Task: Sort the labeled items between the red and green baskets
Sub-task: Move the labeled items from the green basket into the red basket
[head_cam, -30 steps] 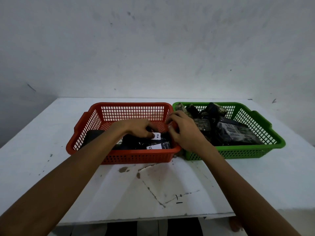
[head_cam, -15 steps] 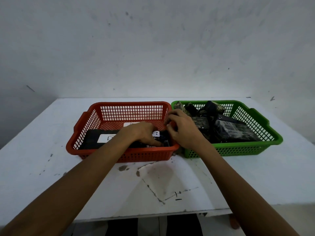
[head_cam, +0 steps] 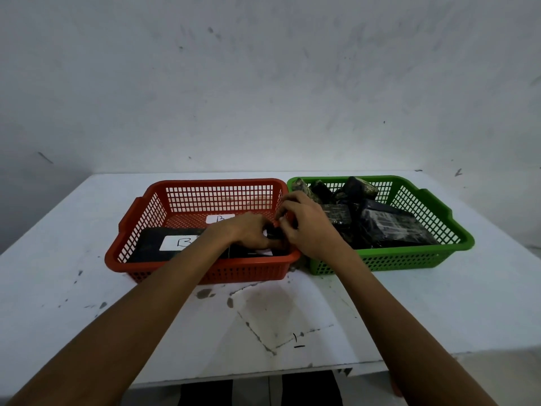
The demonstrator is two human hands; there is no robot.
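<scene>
At frame centre, left hand and right hand both grip a small dark item (label mostly hidden) inside the red basket.

The red basket and the green basket look like moulded plastic lattice with a slight sheen. The dark packets right of the right grip look glossy, like plastic wrap. The white label looks like matt paper. The white surface is scuffed, chipped and stained.
</scene>
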